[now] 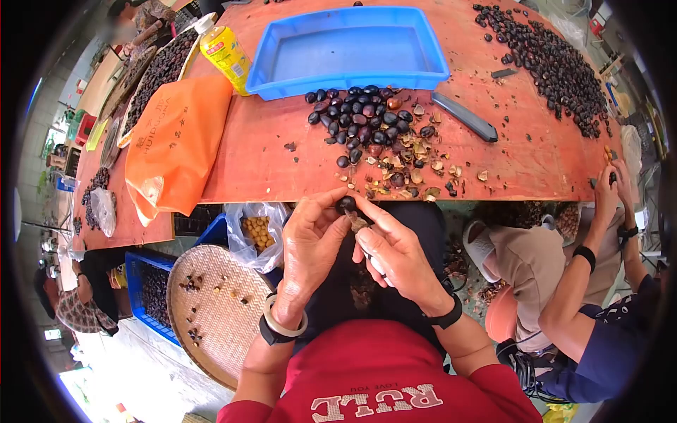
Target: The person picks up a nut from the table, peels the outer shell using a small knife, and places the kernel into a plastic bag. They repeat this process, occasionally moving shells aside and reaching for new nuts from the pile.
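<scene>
Two hands: left pinches one nut; right grips one tool.

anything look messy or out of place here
Only the shell scraps stand out: broken bits lie strewn along the table edge below the nut pile. The nut in the left hand and the small tool in the right hand look ordinary.

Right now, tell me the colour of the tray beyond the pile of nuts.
The tray is bright blue; the head view shows it plainly.

Left hand pinches a dark nut; right hand grips a knife against it.
</scene>
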`<state>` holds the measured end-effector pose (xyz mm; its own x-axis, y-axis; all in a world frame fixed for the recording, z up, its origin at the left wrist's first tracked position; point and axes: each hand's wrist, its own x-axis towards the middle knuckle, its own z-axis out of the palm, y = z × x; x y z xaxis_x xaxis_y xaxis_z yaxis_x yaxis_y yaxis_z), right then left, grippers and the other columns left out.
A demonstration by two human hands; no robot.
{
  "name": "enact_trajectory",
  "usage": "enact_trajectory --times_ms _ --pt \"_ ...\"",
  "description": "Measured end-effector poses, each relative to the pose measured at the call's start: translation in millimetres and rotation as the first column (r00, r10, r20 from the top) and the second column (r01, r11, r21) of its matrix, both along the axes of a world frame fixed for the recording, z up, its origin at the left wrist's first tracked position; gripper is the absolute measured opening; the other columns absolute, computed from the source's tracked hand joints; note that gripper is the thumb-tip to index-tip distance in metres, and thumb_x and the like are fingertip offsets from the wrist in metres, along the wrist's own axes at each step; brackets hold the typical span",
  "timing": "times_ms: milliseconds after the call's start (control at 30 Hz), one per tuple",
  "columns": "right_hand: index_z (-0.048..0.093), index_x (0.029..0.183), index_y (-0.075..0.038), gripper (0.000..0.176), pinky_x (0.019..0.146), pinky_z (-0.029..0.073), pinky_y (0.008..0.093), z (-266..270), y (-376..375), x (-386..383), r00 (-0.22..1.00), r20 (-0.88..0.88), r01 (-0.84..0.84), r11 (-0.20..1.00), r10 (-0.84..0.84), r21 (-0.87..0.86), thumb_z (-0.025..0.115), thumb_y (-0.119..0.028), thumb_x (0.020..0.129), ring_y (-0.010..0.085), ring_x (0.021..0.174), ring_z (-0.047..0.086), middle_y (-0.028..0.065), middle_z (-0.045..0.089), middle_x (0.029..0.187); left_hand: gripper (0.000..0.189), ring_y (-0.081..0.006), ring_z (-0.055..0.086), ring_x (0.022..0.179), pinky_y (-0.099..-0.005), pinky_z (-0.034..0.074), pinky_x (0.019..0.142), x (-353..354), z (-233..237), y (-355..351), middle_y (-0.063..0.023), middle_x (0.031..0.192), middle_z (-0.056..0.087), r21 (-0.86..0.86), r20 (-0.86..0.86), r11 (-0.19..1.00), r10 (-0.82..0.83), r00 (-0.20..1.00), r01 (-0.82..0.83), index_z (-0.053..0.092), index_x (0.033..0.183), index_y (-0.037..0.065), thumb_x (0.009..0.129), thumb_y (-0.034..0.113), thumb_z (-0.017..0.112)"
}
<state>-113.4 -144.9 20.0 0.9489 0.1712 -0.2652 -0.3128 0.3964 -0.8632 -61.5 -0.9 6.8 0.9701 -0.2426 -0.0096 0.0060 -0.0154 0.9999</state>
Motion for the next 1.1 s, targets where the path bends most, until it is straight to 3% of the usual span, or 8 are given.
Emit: enact_trajectory --times_ms 100,167,467,533,767,1100 --pt "0.029 0.143 -0.01 0.052 0.039 0.034 0.0159 -0.5 0.4 -4.5 1.0 0.002 -0.001 1.0 0.001 -0.012 0.047 -0.02 0.096 0.0015 0.045 0.04 0.0015 0.053 0.072 0.033 -0.0129 0.06 0.091 -0.0239 0.049 0.082 -7.7 2.5 3.6 -0.0067 0.107 0.054 -0.045 -0.036 0.999 -0.028 0.999 0.026 0.054 0.118 -0.003 0.085 -0.007 0.056" --pt "0.029 0.143 -0.009 0.051 0.039 0.034 0.0159 0.2 0.2 -6.6 1.0 0.002 -0.004 1.0 0.004 -0.019 0.047 -0.02 0.096 0.0016 0.044 0.04 0.0016 0.053 0.072 0.032 -0.0137 0.059 0.094 -0.0259 0.049 0.084 -11.7 7.4 8.6 -0.0101 0.111 0.055 -0.109 -0.205 0.992 -0.078 0.976 0.057 0.051 0.121 -0.004 0.089 -0.002 0.052" --pt "0.029 0.143 -0.008 0.052 0.045 0.035 0.0171 3.5 6.5 -17.3 0.998 0.021 -0.052 0.989 0.055 -0.136 0.047 -0.019 0.095 0.0018 0.051 0.04 0.0009 0.053 0.073 0.036 -0.0168 0.059 0.096 -0.0286 0.048 0.087 -18.5 2.0 16.7 -0.0112 0.105 0.06 -0.32 -0.336 0.946 -0.165 0.928 0.052 0.048 0.123 -0.004 0.088 -0.002 0.054" --pt "0.031 0.142 -0.008 0.051 0.047 0.035 0.0176 3.0 7.1 -19.6 0.994 0.078 -0.054 0.966 0.076 -0.253 0.048 -0.019 0.095 0.0017 0.054 0.04 -0.0001 0.052 0.072 0.035 -0.0166 0.059 0.096 -0.0287 0.048 0.087 -19.5 -3.9 20.3 -0.0109 0.105 0.06 -0.349 -0.329 0.935 -0.179 0.927 0.056 0.048 0.122 -0.003 0.088 -0.001 0.054" --pt "0.034 0.14 -0.007 0.049 0.047 0.035 0.0177 2.6 9.1 -24.1 0.996 0.051 -0.056 0.972 0.069 -0.228 0.047 -0.019 0.095 0.0016 0.052 0.04 -0.0004 0.053 0.071 0.032 -0.0175 0.059 0.1 -0.0307 0.048 0.091 -22.8 -1.9 27.7 -0.0104 0.11 0.058 -0.5 -0.434 0.866 -0.237 0.869 -0.013 0.049 0.12 -0.001 0.088 0.003 0.057" --pt "0.036 0.139 -0.006 0.048 0.048 0.034 0.0173 2.3 16.2 -30.3 0.997 0.071 -0.013 0.967 0.032 -0.254 0.048 -0.017 0.094 0.0012 0.054 0.039 -0.0013 0.052 0.071 0.031 -0.0163 0.059 0.097 -0.0309 0.049 0.09 -29.9 -13.5 25.6 -0.0087 0.109 0.058 -0.576 -0.384 0.817 -0.237 0.893 -0.031 0.051 0.116 0.003 0.086 0.002 0.06"
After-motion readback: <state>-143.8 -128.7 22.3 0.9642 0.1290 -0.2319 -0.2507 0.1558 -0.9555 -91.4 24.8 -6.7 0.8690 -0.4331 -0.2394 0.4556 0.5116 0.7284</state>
